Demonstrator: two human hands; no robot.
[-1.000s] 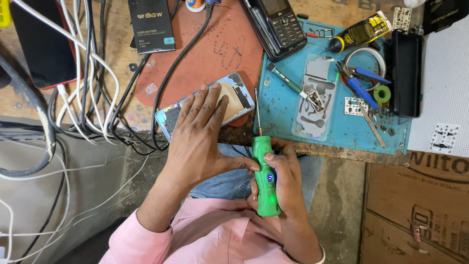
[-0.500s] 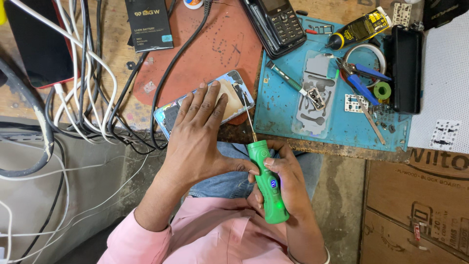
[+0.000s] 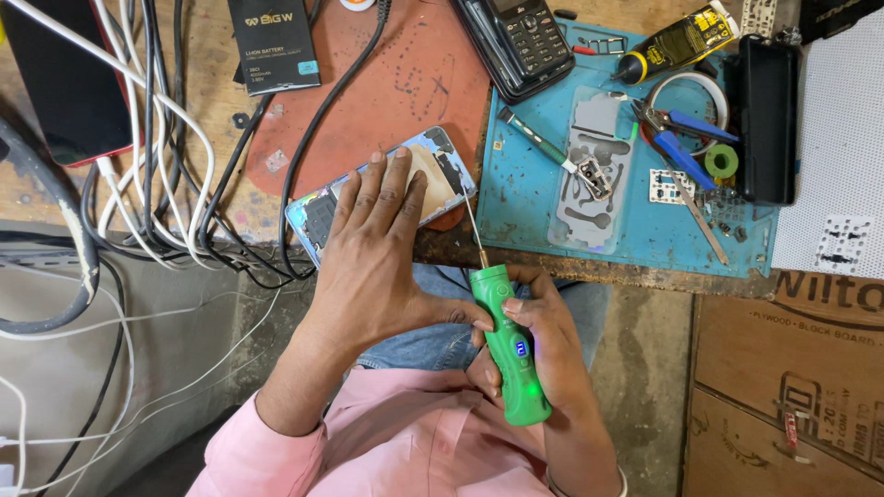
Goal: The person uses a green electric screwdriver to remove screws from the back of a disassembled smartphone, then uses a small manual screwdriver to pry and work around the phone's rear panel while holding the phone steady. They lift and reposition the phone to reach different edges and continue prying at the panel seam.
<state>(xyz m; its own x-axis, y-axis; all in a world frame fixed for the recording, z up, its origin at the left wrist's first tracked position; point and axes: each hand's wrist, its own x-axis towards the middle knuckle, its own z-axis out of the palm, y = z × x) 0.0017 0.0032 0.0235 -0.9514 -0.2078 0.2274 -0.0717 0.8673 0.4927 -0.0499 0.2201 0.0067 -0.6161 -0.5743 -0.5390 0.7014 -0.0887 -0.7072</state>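
Two hands share the middle of my view. My right hand [image 3: 539, 345] is wrapped tight round a green electric screwdriver [image 3: 509, 345], thumb lying on its front. The driver's long axis runs from the butt, low and near my pink shirt, up and slightly left to a thin bit [image 3: 473, 228]. That tip sits right at the lower right edge of the opened phone [image 3: 442, 170], close enough that I cannot tell whether it touches.

My left hand [image 3: 373, 253] lies flat, fingers spread, pressing down on the phone's middle, with its thumb stretched right to meet the driver's neck. So the phone lies up and to the left of the right hand, straight along the bit's line, and directly under the left. The phone's own long axis slants from lower left to upper right, across a reddish mat [image 3: 387, 83].

Farther right, a blue mat [image 3: 516, 198] carries a grey phone frame [image 3: 589, 161], blue-handled pliers [image 3: 681, 138] and a small hand screwdriver [image 3: 539, 143]. A tangle of cables [image 3: 157, 147] fills the bench at left.
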